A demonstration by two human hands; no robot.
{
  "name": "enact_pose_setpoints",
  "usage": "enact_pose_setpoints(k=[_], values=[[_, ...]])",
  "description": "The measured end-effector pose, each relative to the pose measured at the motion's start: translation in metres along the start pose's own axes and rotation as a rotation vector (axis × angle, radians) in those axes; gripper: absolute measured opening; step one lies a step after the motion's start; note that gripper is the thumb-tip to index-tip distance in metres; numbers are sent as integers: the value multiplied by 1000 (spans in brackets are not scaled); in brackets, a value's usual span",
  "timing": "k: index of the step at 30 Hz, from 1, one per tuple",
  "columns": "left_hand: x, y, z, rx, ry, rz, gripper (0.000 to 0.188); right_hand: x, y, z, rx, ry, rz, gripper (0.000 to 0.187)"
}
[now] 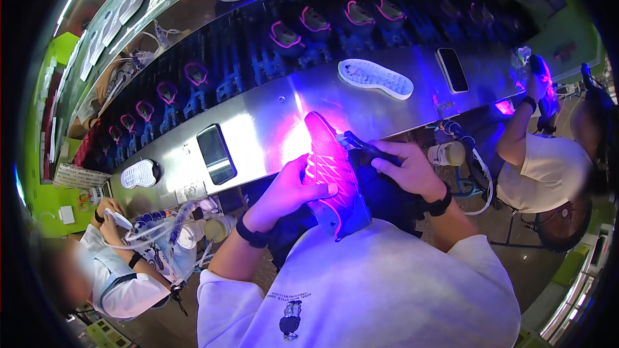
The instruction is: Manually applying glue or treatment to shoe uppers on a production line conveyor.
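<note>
Shoe upper glowing pink under UV light, sitting in person's lap below steel bench. Left hand gripping its side; right hand clasping black applicator, tip touching heel end. Work looking midway; white sole lying apart on bench, not yet attached.

A long bench of shiny metal crosses the view from eight o'clock to two o'clock and reflects violet light. Behind it, towards twelve o'clock, a dark conveyor carries a row of shoe uppers with glowing pink edges. On the bench lie a white sole at one o'clock, another white sole at nine o'clock, and two dark phones. Green walls stand at nine o'clock. The floor at four o'clock is brownish. Co-workers sit at eight o'clock and three o'clock.
</note>
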State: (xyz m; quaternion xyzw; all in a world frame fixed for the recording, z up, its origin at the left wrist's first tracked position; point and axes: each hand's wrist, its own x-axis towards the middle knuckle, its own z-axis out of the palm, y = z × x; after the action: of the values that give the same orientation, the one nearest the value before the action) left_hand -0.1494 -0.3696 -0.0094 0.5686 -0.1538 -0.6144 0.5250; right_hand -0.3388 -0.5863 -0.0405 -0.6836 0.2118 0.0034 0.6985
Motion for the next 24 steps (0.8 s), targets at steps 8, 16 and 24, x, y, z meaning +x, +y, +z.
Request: enact_pose_setpoints(k=[8, 16, 24], values=[[13, 2, 9, -81, 50, -60, 64, -20, 7, -17, -201, -15, -86, 39], [4, -12, -3, -137, 105, -10, 66, 1, -1, 2, -72, -4, 75, 40], [-13, -8, -23, -89, 247, 50, 49, -34, -21, -4, -90, -202, 206, 43]])
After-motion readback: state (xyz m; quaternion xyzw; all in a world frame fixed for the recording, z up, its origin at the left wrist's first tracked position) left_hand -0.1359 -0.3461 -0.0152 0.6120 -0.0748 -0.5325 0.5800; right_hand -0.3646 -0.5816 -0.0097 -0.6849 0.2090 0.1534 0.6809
